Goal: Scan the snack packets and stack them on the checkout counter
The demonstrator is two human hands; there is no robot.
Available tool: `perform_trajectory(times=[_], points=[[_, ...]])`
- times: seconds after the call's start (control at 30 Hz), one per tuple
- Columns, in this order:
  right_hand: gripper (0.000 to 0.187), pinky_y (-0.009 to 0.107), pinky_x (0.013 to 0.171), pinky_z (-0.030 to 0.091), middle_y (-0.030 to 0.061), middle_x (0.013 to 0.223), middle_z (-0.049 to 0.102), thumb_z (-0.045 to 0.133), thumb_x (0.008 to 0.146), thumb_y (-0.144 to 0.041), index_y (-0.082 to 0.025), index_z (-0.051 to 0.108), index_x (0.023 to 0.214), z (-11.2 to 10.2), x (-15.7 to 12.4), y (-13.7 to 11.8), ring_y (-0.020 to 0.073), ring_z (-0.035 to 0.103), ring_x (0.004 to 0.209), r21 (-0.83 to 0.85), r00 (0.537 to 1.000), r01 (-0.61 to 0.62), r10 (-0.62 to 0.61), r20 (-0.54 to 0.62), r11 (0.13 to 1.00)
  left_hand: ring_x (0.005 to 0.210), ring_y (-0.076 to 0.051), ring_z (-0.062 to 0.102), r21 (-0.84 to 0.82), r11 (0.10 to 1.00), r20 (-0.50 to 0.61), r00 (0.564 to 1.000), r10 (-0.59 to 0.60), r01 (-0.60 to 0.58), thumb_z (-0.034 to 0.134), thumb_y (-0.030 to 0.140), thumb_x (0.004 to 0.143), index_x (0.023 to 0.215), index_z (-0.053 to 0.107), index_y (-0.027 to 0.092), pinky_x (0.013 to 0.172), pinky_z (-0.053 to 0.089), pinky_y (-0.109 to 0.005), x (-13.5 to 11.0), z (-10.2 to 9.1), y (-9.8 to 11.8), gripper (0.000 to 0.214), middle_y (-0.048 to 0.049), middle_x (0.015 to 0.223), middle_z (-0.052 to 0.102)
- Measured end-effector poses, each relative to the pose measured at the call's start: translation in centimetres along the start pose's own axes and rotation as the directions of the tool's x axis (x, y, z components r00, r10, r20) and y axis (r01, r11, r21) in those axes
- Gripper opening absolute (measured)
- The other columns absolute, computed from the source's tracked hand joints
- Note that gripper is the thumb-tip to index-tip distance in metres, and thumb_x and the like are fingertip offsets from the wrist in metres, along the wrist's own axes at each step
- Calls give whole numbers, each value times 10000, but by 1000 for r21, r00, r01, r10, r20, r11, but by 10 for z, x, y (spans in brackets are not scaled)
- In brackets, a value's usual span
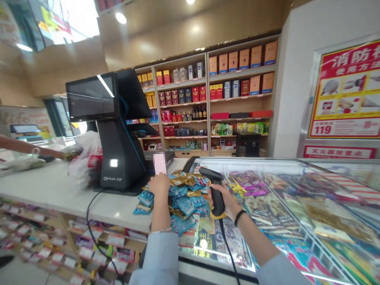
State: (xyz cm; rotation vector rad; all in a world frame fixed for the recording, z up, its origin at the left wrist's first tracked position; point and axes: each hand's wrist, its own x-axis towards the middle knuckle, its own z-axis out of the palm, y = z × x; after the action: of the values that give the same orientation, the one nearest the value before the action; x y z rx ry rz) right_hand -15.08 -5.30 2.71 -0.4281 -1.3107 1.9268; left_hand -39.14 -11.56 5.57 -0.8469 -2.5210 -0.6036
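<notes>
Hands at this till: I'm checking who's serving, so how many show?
3. The person's left hand holds a blurred pink item above foil packets; their right hand grips a black barcode scanner; another person's hand reaches in at far left. Others may be hidden.

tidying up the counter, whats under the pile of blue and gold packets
The pile sits on the white counter, its lower packets reaching the edge by the glass case. What lies directly beneath is covered, so nothing there can be seen.
</notes>
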Motion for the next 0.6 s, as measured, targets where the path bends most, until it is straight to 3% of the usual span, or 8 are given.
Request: perform_trajectory(times=[0.1, 0.2, 0.47, 0.6], points=[[246, 215, 323, 405, -23, 487, 592, 697, 660, -376, -189, 556, 736, 0, -1, 1, 114, 514, 339, 25, 999, -5, 6, -39, 1000, 1081, -345, 570, -18, 1000, 75, 997, 5, -3, 404, 448, 876, 996, 684, 141, 859, 431, -435, 7, 3, 0, 433, -206, 1113, 661], [222, 218, 309, 399, -17, 487, 595, 687, 670, -357, -187, 561, 738, 1, -1, 4, 120, 511, 327, 27, 998, -28, 29, -53, 999, 1151, -365, 531, -4, 1000, 157, 987, 25, -24, 615, 520, 725, 998, 677, 160, 926, 406, -454, 12, 10, 1, 456, -200, 1178, 635], [214, 216, 323, 418, -11, 501, 601, 695, 668, -343, -178, 567, 716, 3, -4, 5, 120, 527, 337, 37, 994, -61, 64, -89, 997, 1087, -375, 549, -27, 999, 91, 996, -26, 28, 766, 396, 588, 901, 685, 178, 845, 454, -457, 21, 11, 10, 390, -199, 1100, 663], [223, 216, 335, 426, -6, 505, 602, 698, 671, -353, -177, 564, 688, 2, -4, 3, 120, 535, 347, 35, 997, -40, 42, -65, 999, 1068, -345, 585, -91, 990, 50, 993, -103, 108, 658, 254, 709, 915, 678, 146, 828, 465, -423, 19, 5, 18, 233, -217, 1015, 685]])
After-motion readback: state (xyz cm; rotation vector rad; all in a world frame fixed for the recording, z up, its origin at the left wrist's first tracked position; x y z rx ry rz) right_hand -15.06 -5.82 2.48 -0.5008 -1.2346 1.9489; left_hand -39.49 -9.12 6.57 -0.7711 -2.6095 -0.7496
